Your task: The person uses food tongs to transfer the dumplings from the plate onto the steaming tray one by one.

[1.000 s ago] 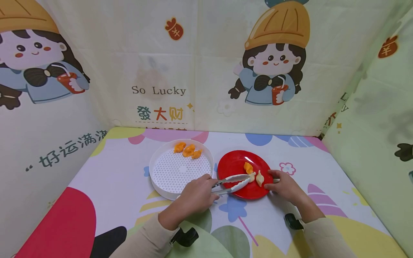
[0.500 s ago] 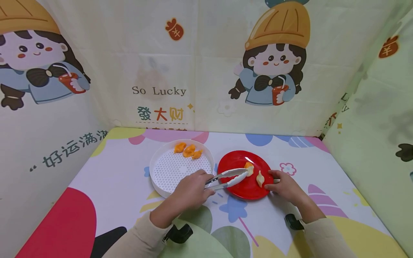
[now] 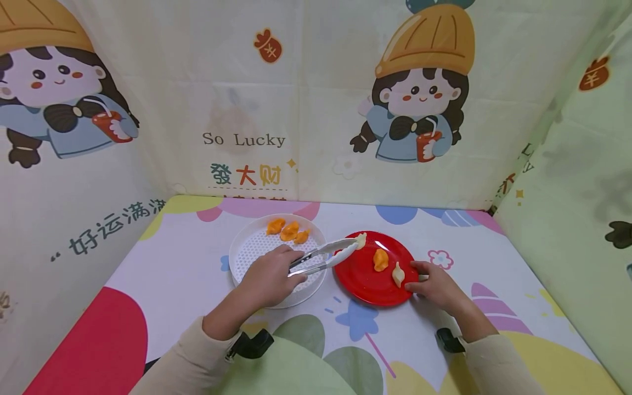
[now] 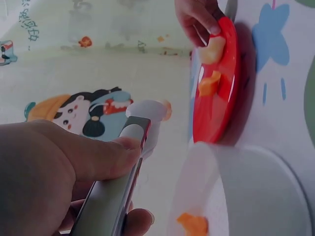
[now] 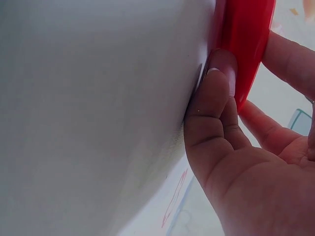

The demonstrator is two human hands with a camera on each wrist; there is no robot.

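My left hand (image 3: 269, 277) grips metal tongs (image 4: 106, 204) with white tips. Between those tips a pale dumpling (image 3: 362, 240) is held, raised over the upper left part of a red plate (image 3: 367, 282). An orange dumpling (image 3: 380, 259) and another pale dumpling (image 3: 398, 274) lie on the plate. At the plate's right edge, my right hand (image 3: 436, 285) pinches the rim; the right wrist view shows fingers both below and above it. Left of the plate stands a round white steamer tray (image 3: 252, 252) with a perforated bottom, partly hidden by my left hand and the tongs.
Several orange dumplings (image 3: 289, 231), grouped along the far side, lie in the white tray. A patterned cloth (image 3: 355, 351) covers the table. Printed fabric walls (image 3: 321, 109) stand behind and at both sides.
My left hand has moved left and the tongs have carried the pale dumpling from beside the orange one to the plate's upper left. My right hand has stayed on the rim.
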